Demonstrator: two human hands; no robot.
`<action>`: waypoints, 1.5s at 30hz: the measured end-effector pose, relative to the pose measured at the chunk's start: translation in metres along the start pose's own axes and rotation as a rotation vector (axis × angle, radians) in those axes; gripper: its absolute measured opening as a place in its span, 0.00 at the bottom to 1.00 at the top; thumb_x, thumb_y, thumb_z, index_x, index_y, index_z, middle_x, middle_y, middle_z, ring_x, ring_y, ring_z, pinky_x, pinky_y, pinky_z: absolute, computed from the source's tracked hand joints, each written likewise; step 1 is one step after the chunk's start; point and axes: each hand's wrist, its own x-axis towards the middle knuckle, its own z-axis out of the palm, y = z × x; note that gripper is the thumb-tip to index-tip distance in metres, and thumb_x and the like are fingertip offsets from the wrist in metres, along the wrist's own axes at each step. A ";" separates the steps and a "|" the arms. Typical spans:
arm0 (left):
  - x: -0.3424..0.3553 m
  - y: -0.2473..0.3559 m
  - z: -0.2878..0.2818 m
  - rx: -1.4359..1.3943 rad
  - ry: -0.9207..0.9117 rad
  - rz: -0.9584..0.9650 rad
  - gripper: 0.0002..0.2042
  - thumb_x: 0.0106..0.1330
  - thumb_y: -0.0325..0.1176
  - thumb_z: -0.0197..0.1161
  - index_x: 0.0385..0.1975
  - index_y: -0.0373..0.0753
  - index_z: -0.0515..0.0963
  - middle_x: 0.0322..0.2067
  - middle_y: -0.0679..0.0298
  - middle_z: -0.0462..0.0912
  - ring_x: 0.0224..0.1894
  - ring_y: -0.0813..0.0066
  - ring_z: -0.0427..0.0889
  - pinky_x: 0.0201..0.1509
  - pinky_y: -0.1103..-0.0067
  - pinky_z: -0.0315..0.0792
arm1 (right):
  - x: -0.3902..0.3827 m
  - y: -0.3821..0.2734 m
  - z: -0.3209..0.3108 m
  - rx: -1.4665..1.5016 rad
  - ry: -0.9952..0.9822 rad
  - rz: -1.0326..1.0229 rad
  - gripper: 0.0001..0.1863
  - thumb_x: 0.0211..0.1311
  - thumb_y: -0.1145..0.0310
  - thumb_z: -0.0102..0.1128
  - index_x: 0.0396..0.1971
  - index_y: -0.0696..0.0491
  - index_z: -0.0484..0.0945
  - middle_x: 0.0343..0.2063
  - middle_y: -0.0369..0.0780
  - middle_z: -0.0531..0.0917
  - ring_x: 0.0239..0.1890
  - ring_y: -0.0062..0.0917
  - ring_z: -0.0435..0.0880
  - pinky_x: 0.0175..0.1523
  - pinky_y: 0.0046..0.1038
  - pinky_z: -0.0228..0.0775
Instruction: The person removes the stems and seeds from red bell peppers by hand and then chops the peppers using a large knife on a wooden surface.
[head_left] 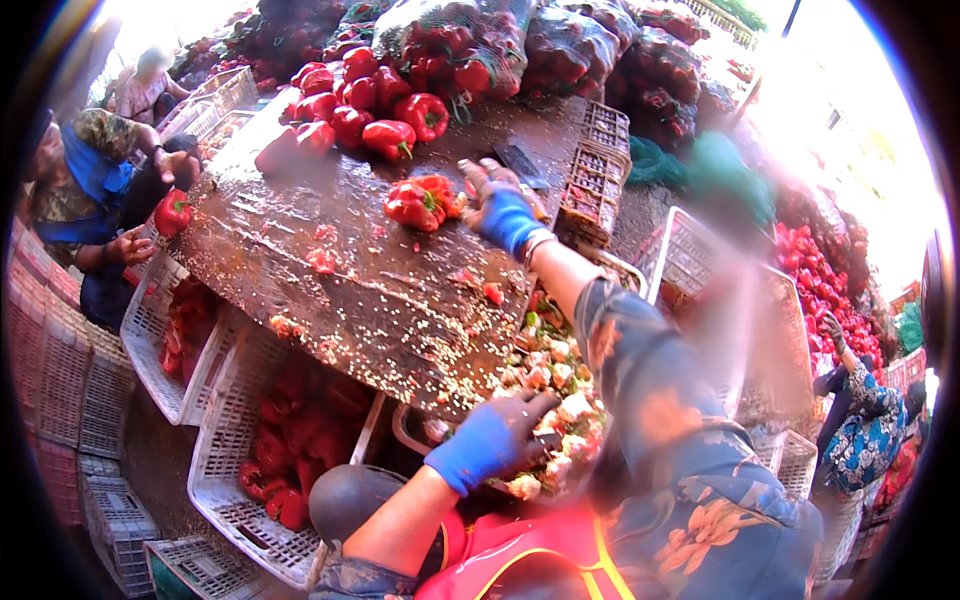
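Note:
My right hand (500, 205), in a blue glove with a worn, pale front, reaches over the wooden table with its fingers apart. Just left of it lies a split red bell pepper (425, 203); whether the fingertips touch it I cannot tell. A dark flat blade (521, 166) rests beyond that hand. My left hand (500, 437), in a blue and dark glove, is curled low by the table's near edge. Something small and dark shows at its fingers, too unclear to name. Beside it is a heap of pepper cores (560, 405). Whole red peppers (370, 105) are piled at the table's far side.
Seeds and scraps cover the tabletop (350, 270). White crates (215, 480) with red peppers stand below its left edge. At left a co-worker's hand (130, 246) is near a red pepper (173, 213). Full net sacks (455, 45) rise behind; another person (865, 425) bends at right.

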 end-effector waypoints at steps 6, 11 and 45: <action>0.000 -0.006 0.002 0.044 -0.079 -0.010 0.25 0.67 0.48 0.65 0.61 0.43 0.74 0.47 0.50 0.81 0.44 0.47 0.84 0.46 0.60 0.78 | 0.054 0.010 0.002 -0.256 -0.448 0.143 0.34 0.62 0.53 0.63 0.69 0.34 0.68 0.68 0.48 0.69 0.66 0.51 0.71 0.69 0.49 0.66; 0.004 -0.003 -0.001 0.015 -0.059 -0.010 0.19 0.65 0.45 0.64 0.51 0.41 0.74 0.43 0.54 0.81 0.46 0.51 0.83 0.46 0.59 0.78 | 0.021 -0.012 0.001 -0.366 -0.427 -0.205 0.20 0.61 0.66 0.60 0.54 0.43 0.81 0.54 0.49 0.79 0.56 0.46 0.79 0.58 0.44 0.76; -0.011 -0.017 -0.049 -0.040 0.671 -0.110 0.14 0.65 0.34 0.70 0.48 0.36 0.82 0.42 0.51 0.86 0.42 0.60 0.87 0.48 0.71 0.80 | -0.060 -0.086 0.008 -0.026 -0.253 -0.625 0.37 0.50 0.64 0.71 0.64 0.46 0.70 0.49 0.44 0.80 0.52 0.43 0.81 0.55 0.41 0.77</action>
